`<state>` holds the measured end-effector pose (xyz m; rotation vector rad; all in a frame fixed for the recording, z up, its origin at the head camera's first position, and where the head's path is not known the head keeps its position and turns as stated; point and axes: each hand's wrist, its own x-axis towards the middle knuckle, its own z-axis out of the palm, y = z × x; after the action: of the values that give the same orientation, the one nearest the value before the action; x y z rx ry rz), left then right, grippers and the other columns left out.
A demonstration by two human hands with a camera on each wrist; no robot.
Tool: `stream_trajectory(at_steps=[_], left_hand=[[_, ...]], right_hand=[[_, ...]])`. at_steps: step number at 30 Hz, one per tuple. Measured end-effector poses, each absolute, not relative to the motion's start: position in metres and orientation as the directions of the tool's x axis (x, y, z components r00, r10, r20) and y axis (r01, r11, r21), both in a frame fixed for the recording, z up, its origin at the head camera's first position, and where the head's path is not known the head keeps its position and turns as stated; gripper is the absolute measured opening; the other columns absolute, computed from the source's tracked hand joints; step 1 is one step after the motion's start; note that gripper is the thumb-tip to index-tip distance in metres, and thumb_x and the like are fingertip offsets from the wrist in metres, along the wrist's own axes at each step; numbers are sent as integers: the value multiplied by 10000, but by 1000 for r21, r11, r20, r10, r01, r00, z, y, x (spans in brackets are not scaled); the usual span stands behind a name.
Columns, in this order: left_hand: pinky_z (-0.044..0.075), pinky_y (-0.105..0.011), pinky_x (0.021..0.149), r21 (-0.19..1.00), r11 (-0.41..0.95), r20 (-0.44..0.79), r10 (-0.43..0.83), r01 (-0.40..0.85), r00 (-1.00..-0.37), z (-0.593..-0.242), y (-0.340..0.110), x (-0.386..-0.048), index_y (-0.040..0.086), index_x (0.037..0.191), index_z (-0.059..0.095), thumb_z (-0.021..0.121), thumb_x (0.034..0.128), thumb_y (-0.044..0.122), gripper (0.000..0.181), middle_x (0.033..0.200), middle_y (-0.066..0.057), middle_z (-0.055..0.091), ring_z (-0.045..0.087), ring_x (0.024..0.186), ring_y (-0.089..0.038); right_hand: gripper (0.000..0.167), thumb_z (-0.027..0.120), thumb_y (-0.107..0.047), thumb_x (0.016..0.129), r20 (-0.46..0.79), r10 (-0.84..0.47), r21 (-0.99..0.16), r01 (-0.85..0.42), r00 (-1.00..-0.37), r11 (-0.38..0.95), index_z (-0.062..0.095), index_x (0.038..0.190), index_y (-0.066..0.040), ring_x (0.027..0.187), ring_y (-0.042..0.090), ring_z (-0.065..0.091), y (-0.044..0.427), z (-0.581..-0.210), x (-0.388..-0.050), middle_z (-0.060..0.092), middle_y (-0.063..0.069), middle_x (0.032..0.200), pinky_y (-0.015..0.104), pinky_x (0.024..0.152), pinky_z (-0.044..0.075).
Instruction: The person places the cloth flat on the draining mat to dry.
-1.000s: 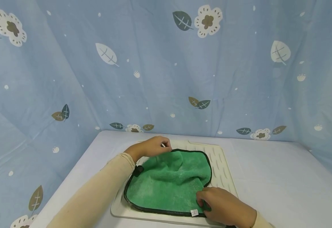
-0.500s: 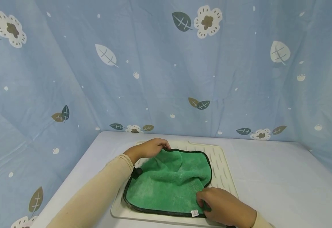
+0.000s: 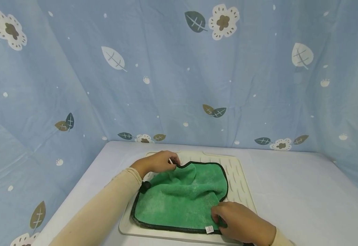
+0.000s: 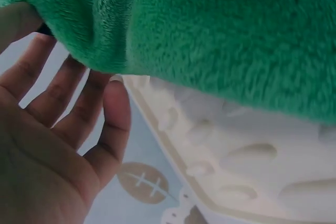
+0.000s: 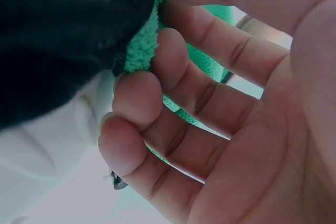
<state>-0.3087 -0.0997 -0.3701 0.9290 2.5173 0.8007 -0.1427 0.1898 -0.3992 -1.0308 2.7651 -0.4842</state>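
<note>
A green plush towel (image 3: pixel 179 210) with a black border and a small white tag lies wrinkled on a cream ridged mat (image 3: pixel 238 181). At its far left corner my left hand (image 3: pixel 157 162) pinches the edge between thumb and fingers. The left wrist view shows the towel (image 4: pixel 226 35) lifted off the mat there, raised above its ridges. Beside the tag, my right hand (image 3: pixel 241 220) pinches the near right corner. In the right wrist view, the curled fingers of that hand (image 5: pixel 226 124) lie against the towel's green pile and dark edge.
The mat rests on a white-covered table (image 3: pixel 292 194), whose surface extends to the right. A blue curtain (image 3: pixel 172 85) with leaf and flower prints hangs behind and along the sides. A small black object (image 3: pixel 145 186) sits at the left wrist.
My left hand has shifted slightly left and nearer, drawing the towel's far left edge along, and a dip now shows in that border. My right hand stays in place.
</note>
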Motion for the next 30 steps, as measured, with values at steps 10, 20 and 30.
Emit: stream_trajectory(at_steps=[10,20,30], left_hand=[[522,-365,861,628,621,22,588,469,-809,-358,-108,-311,151,1031,600,586,1015,249,101,1080,-15,663,635,1031,-170],[518,-370,811,591,684,86,473,427,-877,-353,-120,-318,159,1090,624,600,1014,219,100,1082,-51,622,602,974,-194],[503,-385,776,533,778,52,363,333,-930,-369,-132,-325,96,1142,633,592,1004,120,146,1128,-135,639,610,985,-256]], right_hand=[[289,811,-39,762,-23,-655,-345,-608,-756,715,616,780,-251,675,-41,422,189,-399,-142,531,-188,764,191,594,409],[268,823,-84,777,-18,-663,-318,-624,-748,713,623,797,-261,718,-54,483,191,-400,-142,566,-188,786,207,608,445],[280,817,-74,779,-27,-663,-338,-617,-748,711,611,794,-263,700,-57,464,190,-399,-143,553,-192,784,197,599,437]])
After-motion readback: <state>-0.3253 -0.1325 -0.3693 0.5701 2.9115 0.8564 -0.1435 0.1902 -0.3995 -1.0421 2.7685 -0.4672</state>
